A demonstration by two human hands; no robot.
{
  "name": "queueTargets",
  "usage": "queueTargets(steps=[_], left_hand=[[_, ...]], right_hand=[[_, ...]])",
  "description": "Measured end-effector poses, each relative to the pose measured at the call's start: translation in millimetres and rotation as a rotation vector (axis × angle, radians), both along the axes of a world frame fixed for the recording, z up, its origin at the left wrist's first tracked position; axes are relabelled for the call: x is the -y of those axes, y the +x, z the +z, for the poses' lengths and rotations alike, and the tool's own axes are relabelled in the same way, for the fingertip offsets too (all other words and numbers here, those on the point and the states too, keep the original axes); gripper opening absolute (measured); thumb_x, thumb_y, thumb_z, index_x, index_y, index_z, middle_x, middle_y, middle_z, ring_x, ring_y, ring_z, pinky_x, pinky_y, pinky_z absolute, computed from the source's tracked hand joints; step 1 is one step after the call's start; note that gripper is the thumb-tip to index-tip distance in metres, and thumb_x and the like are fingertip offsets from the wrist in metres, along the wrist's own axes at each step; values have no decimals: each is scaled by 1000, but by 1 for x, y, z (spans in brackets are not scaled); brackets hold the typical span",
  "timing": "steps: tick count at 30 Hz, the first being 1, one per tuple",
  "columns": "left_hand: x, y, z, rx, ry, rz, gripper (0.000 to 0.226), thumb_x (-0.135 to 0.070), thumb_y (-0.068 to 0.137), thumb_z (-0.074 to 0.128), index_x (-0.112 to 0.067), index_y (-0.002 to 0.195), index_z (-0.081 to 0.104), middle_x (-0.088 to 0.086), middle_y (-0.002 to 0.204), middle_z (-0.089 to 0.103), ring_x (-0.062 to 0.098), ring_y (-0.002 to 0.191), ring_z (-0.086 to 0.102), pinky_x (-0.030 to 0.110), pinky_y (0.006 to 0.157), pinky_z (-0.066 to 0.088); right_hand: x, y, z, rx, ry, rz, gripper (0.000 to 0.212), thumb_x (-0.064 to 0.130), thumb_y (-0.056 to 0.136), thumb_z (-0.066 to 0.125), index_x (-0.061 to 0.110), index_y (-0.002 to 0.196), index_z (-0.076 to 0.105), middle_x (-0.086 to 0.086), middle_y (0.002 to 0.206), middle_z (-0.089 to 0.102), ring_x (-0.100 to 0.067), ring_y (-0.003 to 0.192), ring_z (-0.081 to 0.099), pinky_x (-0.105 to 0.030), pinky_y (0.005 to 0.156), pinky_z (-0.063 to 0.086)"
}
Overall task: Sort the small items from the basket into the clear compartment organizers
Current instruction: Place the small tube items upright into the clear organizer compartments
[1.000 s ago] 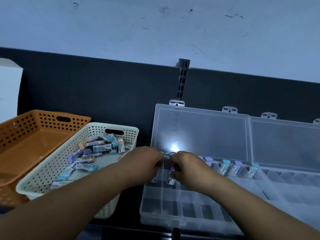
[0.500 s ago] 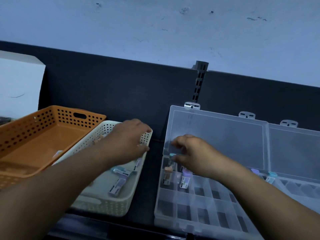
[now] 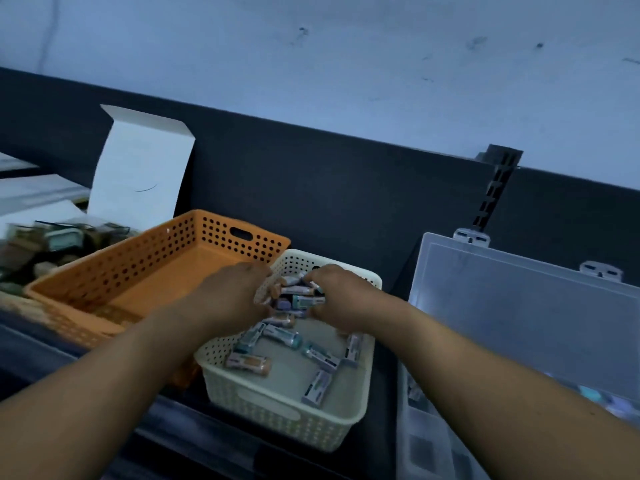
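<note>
Head view. Left hand (image 3: 235,299) and right hand (image 3: 336,301) curl together round a bunch of small pastel-capped labelled tubes (image 3: 298,300) inside the cream perforated plastic basket (image 3: 277,420); more lie loose on its floor. Likely light, stiff, smooth, apt to roll: pinch mid-barrel. Orange perforated basket (image 3: 156,261) left; clear plastic compartment organizer (image 3: 519,323) right, lid raised, beyond the basket wall.

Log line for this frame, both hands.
phase: pickup | left hand: grips small colour-capped tubes | right hand: grips same bunch | site: cream perforated plastic basket | clear plastic compartment organizer: lid open
</note>
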State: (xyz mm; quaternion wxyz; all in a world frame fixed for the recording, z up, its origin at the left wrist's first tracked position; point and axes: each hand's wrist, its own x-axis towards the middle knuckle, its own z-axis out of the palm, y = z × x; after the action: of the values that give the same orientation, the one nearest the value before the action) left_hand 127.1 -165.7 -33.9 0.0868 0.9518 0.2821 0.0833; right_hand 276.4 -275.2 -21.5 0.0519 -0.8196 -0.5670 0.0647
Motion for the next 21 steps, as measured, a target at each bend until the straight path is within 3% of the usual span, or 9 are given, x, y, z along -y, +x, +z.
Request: queueTargets(steps=[6,12,15,17,19,21], left_hand=[[-3,0,-5,31,-17,-3,49,-38,86,66,-24,130,49,-1,130,55,18,115,52,34,95,44],[-4,0,-6,68,-33,-16,51,-35,88,64,-26,135,45,-2,132,53,16,115,49,26,86,37],[-3,-1,-6,76,-37,-13,53,-36,88,63,-28,137,43,-3,134,51,17,119,46,28,92,36],[-3,0,-7,60,18,-11,55,-38,89,61,-29,139,40,-4,141,45,18,130,37,32,104,30],[-3,1,-6,74,50,-2,58,-37,91,57,-29,143,33,-5,149,35,18,140,24,38,115,18],[0,3,-2,146,49,-18,58,-33,93,55,-29,145,30,-7,152,31,15,141,20,37,116,15]], right_hand=[[-40,11,-17,57,-59,-1,58,30,79,70,30,132,49,-6,131,49,-26,110,54,-39,90,49],[-45,20,-31,150,15,-1,43,33,80,68,27,120,54,-6,116,54,-27,107,51,-35,86,44],[-40,19,-29,102,1,9,34,32,85,66,24,117,56,-6,113,54,-26,103,54,-29,77,38],[-34,17,-23,52,19,17,32,28,85,67,24,116,57,-3,113,56,-23,100,55,-28,75,40],[-26,14,-17,-56,88,-7,27,23,86,66,23,112,60,3,103,58,-18,90,54,-29,68,44],[-17,12,-13,-221,177,-48,22,21,86,68,26,106,60,10,87,56,-15,79,56,-29,61,47]])
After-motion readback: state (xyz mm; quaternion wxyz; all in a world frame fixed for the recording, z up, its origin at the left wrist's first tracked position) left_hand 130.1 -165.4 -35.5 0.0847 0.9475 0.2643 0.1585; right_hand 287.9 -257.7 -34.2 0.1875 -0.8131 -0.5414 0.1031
